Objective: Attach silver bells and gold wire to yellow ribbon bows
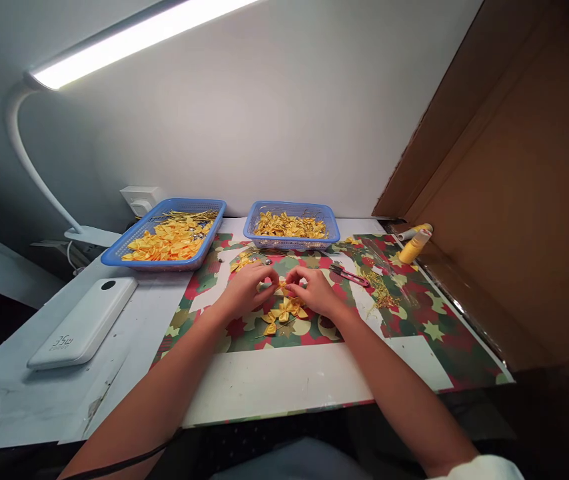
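Note:
My left hand (pixel 250 288) and my right hand (pixel 313 288) meet over the middle of the patterned sheet. Between their fingertips is a small yellow ribbon bow (pixel 282 285), pinched from both sides and partly covered by the fingers. Just below it on the sheet lie several more yellow bows (pixel 284 310), with a thin gold strand among them. A few other yellow pieces (pixel 241 263) sit behind my left hand. Right of my right hand rests a pair of pink-handled thread snips (pixel 349 274), its exact kind hard to make out.
Two blue baskets stand at the back: the left basket (pixel 109 255) holds yellow bows and gold strands, the other basket (pixel 337 230) similar pieces. Gold clippings (pixel 383 293) and a yellow thread spool (pixel 414 247) lie right, beside a cardboard wall (pixel 509 200). A white power bank (pixel 84 323) and lamp (pixel 14 127) are left.

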Demonstrator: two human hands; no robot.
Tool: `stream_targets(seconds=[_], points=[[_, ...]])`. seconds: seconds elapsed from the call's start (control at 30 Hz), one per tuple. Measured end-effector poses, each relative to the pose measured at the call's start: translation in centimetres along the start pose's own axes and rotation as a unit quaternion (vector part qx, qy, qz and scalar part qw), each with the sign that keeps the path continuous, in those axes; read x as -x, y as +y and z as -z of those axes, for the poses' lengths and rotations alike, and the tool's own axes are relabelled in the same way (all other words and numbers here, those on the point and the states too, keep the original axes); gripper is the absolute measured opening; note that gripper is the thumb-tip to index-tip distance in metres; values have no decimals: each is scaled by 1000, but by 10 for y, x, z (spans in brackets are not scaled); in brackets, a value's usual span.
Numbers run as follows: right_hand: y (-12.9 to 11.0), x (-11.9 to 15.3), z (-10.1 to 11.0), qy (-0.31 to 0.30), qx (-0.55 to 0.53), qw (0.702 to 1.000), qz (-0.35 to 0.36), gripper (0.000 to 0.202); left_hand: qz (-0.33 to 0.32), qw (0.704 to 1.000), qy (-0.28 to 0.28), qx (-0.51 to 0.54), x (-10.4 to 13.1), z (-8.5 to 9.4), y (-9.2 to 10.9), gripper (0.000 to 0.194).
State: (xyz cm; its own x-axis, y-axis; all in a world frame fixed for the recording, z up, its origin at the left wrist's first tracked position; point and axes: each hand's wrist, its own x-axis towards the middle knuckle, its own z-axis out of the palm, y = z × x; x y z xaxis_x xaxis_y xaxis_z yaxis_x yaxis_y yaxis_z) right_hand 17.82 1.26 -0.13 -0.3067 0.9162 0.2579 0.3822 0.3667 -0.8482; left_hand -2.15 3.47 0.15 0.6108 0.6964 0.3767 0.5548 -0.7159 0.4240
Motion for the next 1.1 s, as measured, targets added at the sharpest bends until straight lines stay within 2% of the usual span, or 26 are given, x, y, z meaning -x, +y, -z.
stream_targets(seconds=[0.13,0.27,0.47,0.93,1.1], points=[[0,1,0,-21,99,995,15,10,8,1000,-13,-10,0,-1,-1,9],[3,1,-3,-21,225,974,25,10,-2,999,-26,-40,0,-4,-1,10],[4,2,-7,-27,299,953,28,3,-9,996,-39,-79,-1,-7,0,14],[-2,2,-9,-55,318,946,12,5,-16,995,-35,-87,-2,-8,4,16],[-1,3,-5,-90,284,955,22,15,33,998,-48,-25,0,-7,4,12]])
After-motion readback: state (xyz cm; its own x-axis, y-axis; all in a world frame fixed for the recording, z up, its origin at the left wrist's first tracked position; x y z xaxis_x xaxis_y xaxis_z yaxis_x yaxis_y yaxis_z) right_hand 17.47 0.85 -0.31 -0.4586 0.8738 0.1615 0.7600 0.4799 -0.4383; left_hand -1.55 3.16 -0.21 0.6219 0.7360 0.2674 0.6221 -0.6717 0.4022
